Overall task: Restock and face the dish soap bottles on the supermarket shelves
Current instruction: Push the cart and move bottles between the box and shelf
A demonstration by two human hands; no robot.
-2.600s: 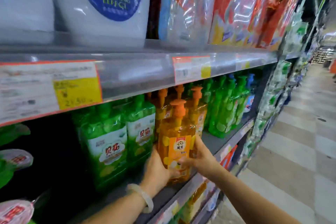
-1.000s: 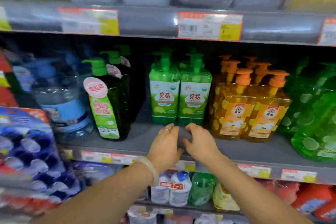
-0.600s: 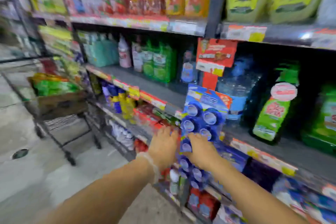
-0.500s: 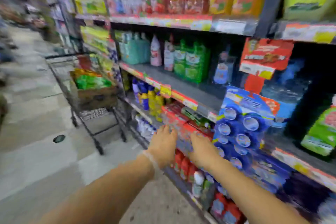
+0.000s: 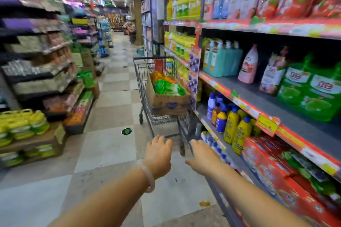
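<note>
A wire shopping cart [image 5: 145, 86] stands in the aisle ahead, close to the right-hand shelves. In it sits a cardboard box [image 5: 166, 100] filled with green and orange dish soap packs [image 5: 167, 86]. My left hand [image 5: 158, 155], with a pale bangle on the wrist, stretches forward with relaxed fingers and holds nothing. My right hand [image 5: 202, 156] reaches out beside it, fingers loose and empty. Both hands are short of the cart. Green dish soap bottles [image 5: 310, 94] stand on the right-hand shelf.
Shelving [image 5: 258, 86] runs along the right with teal pump bottles [image 5: 221, 61], pink pouches, yellow bottles [image 5: 238, 131] and red boxes [image 5: 276, 167]. Shelves line the left side, with a carton of yellow-green packs [image 5: 22, 131] low down. Checkered floor [image 5: 114, 97] runs ahead.
My view has swung left from the orange and green soap bottles on the shelf to the aisle. Both hands let go of the bottle and now reach empty toward the cart.
</note>
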